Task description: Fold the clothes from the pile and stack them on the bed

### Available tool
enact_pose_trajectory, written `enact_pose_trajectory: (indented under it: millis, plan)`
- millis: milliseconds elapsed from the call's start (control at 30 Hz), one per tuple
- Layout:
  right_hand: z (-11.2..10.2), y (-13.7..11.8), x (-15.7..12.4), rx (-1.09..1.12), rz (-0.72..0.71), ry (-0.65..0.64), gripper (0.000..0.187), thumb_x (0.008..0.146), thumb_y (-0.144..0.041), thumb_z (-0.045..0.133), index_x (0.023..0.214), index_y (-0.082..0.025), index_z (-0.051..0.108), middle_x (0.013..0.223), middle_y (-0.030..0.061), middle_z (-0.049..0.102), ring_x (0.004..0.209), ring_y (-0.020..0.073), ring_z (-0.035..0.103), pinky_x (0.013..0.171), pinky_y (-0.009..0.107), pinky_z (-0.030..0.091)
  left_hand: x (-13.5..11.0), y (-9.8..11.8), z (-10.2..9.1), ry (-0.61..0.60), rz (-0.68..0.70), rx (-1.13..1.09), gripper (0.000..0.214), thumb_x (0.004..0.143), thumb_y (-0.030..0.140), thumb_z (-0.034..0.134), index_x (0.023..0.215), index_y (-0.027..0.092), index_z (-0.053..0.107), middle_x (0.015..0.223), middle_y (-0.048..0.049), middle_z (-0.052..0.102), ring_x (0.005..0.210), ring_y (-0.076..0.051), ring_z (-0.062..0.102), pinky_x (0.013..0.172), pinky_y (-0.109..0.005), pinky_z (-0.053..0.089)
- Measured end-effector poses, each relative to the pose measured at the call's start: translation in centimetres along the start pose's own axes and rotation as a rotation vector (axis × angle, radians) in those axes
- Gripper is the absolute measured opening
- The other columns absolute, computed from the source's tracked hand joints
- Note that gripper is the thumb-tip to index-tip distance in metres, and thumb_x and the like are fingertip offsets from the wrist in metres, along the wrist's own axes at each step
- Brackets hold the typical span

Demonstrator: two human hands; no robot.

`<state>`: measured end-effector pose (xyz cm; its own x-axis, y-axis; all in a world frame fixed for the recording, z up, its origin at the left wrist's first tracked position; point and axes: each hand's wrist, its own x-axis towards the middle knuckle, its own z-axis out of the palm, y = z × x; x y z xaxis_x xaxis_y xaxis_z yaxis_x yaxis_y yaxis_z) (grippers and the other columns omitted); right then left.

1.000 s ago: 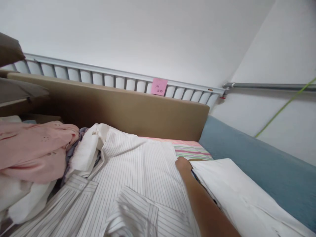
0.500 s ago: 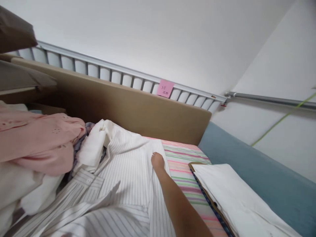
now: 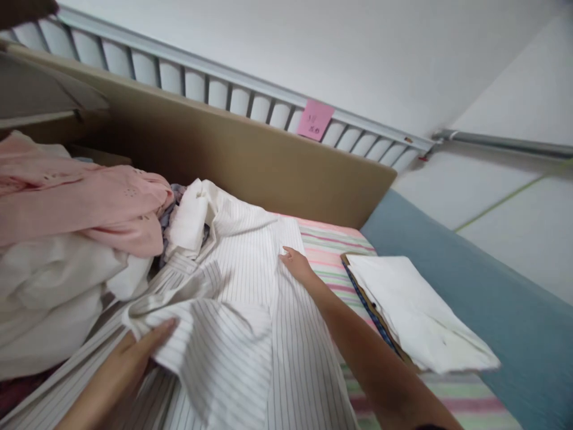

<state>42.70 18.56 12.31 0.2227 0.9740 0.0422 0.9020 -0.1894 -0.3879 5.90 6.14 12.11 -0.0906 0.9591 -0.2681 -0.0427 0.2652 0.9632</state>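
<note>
Striped shirt (image 3: 237,340), white with thin dark lines, lies spread beneath both hands on a striped sheet (image 3: 320,245). A person's left hand (image 3: 138,352) grips a turned-up fold of it, thumb on top and fingers tucked beneath the cloth. Farther forward and to the right, the right hand (image 3: 296,263) touches the shirt with bent fingers; from this angle one cannot tell whether they pinch the cloth or merely rest on it.

To the right of the right hand, well apart from it, sits a folded white garment (image 3: 412,304), a brown edge and dark blue cloth showing under its near side. Beyond the left hand, on its left, pink cloth (image 3: 111,200) is heaped over crumpled white cloth (image 3: 54,292). Past both hands rises a tan board (image 3: 250,161), meeting a blue panel (image 3: 447,263) on the right. Behind the board runs a white radiator (image 3: 219,92) bearing a pink note (image 3: 316,119).
</note>
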Motion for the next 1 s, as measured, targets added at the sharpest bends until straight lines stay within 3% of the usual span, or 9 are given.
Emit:
enact_pose_trajectory:
  millis: [67, 133, 200, 267, 367, 500, 600, 767, 1000]
  plan:
    - [-1.3, 1.5, -6.4, 0.053, -0.045, -0.013, 0.042, 0.086, -0.036, 0.047, 0.125, -0.020, 0.052, 0.117, 0.0057, 0.062, 0.105, 0.0167, 0.058, 0.094, 0.031, 0.044, -0.3, 2.1, 0.8, -0.018, -0.178, -0.212, 0.038, 0.072, 0.022, 0.066, 0.110, 0.017, 0.063, 0.105, -0.0072, 0.070, 0.095, -0.022, 0.066, 0.081, -0.031, 0.055]
    - [-2.6, 3.8, -14.5, 0.092, -0.071, -0.003, 0.037, 0.086, -0.034, 0.047, 0.119, -0.020, 0.056, 0.115, 0.0068, 0.063, 0.102, 0.0177, 0.059, 0.092, 0.032, 0.046, -0.3, 2.9, 1.1, -0.015, -0.221, -0.253, 0.032, 0.073, 0.016, 0.065, 0.105, 0.015, 0.064, 0.102, -0.0075, 0.070, 0.089, -0.019, 0.067, 0.073, -0.024, 0.056]
    - [-3.1, 6.5, -23.0, 0.153, -0.111, 0.065, 0.037, 0.088, -0.038, 0.041, 0.118, -0.020, 0.055, 0.108, 0.0087, 0.065, 0.091, 0.0184, 0.063, 0.080, 0.033, 0.052, 0.0, 2.5, 1.0, -0.021, -0.218, -0.214, 0.024, 0.074, 0.014, 0.064, 0.098, 0.012, 0.066, 0.093, -0.0077, 0.072, 0.081, -0.018, 0.068, 0.066, -0.022, 0.055]
    - [-2.6, 8.8, -30.7, 0.109, -0.120, 0.143, 0.039, 0.088, -0.037, 0.042, 0.123, -0.023, 0.050, 0.113, 0.0095, 0.063, 0.096, 0.0192, 0.062, 0.081, 0.034, 0.053, 0.5, 1.4, 0.8, 0.006, -0.208, -0.191, 0.017, 0.073, 0.011, 0.063, 0.090, 0.012, 0.066, 0.082, -0.0067, 0.072, 0.073, -0.018, 0.068, 0.061, -0.022, 0.055]
    - [-0.5, 10.4, -38.1, -0.025, -0.202, 0.234, 0.053, 0.080, -0.038, 0.056, 0.130, -0.023, 0.044, 0.121, 0.0106, 0.060, 0.107, 0.0235, 0.059, 0.085, 0.035, 0.053, 0.9, -0.5, 0.7, 0.060, -0.166, -0.218, 0.016, 0.072, 0.006, 0.060, 0.085, 0.013, 0.065, 0.073, -0.0039, 0.070, 0.064, -0.017, 0.066, 0.056, -0.024, 0.055]
    - [1.5, 9.3, -39.9, -0.138, -0.127, 0.283, 0.047, 0.078, -0.024, 0.051, 0.125, -0.022, 0.051, 0.110, 0.0087, 0.065, 0.091, 0.0226, 0.065, 0.073, 0.033, 0.056, 0.0, -1.9, 1.5, 0.046, -0.126, -0.199, 0.013, 0.070, 0.005, 0.060, 0.082, 0.011, 0.061, 0.066, -0.0027, 0.066, 0.053, -0.015, 0.062, 0.048, -0.024, 0.053]
    - [1.0, 8.3, -39.1, -0.121, -0.045, 0.286, 0.051, 0.072, -0.009, 0.038, 0.118, -0.021, 0.057, 0.102, 0.0061, 0.069, 0.085, 0.0200, 0.067, 0.073, 0.031, 0.055, -1.2, -1.1, 2.1, 0.030, -0.113, -0.191, 0.010, 0.070, 0.006, 0.059, 0.078, 0.010, 0.059, 0.060, -0.0022, 0.063, 0.051, -0.015, 0.061, 0.047, -0.025, 0.053]
    - [-0.3, 9.7, -40.1, 0.073, 0.020, 0.337, 0.045, 0.077, -0.015, 0.035, 0.114, -0.023, 0.059, 0.107, 0.0036, 0.069, 0.091, 0.0183, 0.067, 0.075, 0.027, 0.054, -3.2, 0.5, 1.9, -0.071, -0.009, -0.189, 0.017, 0.069, 0.011, 0.064, 0.086, 0.011, 0.060, 0.073, -0.0051, 0.067, 0.055, -0.015, 0.061, 0.046, -0.026, 0.052]
    - [3.7, 13.3, -41.0, 0.423, 0.291, 0.145, 0.036, 0.081, -0.026, 0.032, 0.101, -0.023, 0.062, 0.063, 0.0009, 0.069, 0.057, 0.0172, 0.066, 0.051, 0.023, 0.047, -3.9, -4.8, 0.5, -0.004, -0.170, -0.084, 0.015, 0.073, 0.009, 0.061, 0.086, 0.014, 0.057, 0.069, -0.0030, 0.066, 0.056, -0.017, 0.062, 0.052, -0.030, 0.053]
